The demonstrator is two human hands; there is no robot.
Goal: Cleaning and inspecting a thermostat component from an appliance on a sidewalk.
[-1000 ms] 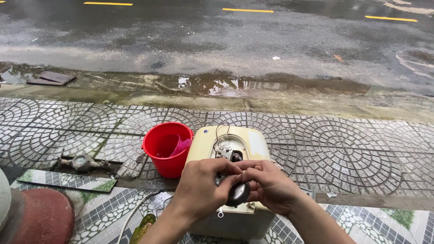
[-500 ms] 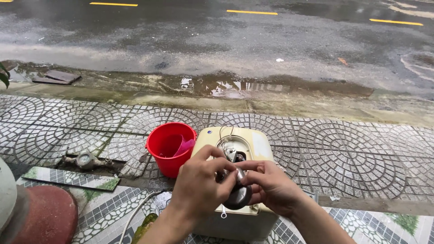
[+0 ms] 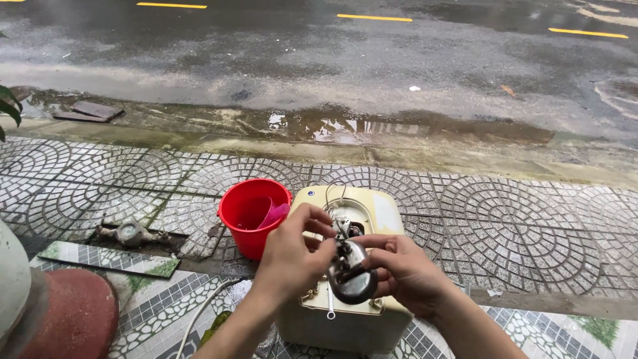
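Observation:
A cream-coloured boxy appliance point(image 3: 372, 312) lies on the patterned pavement with its round opening and wires facing up. Over it my left hand point(image 3: 292, 256) and my right hand point(image 3: 405, 272) together hold a round metal part point(image 3: 351, 279) with a dark rim. My left fingers pinch its top end, and my right hand supports it from the side. The part sits just above the appliance's top face, between both hands.
A red bucket point(image 3: 249, 229) with a pink scoop inside stands just left of the appliance. A water meter point(image 3: 129, 234) sits in a recess at left, a red-and-white rounded object point(image 3: 53, 312) at the lower left. Beyond the kerb are a puddle point(image 3: 345, 126) and a wet road.
Both hands have lifted the round metal part slightly and turned it, so its shiny upper end now shows. The view has shifted a little to the right.

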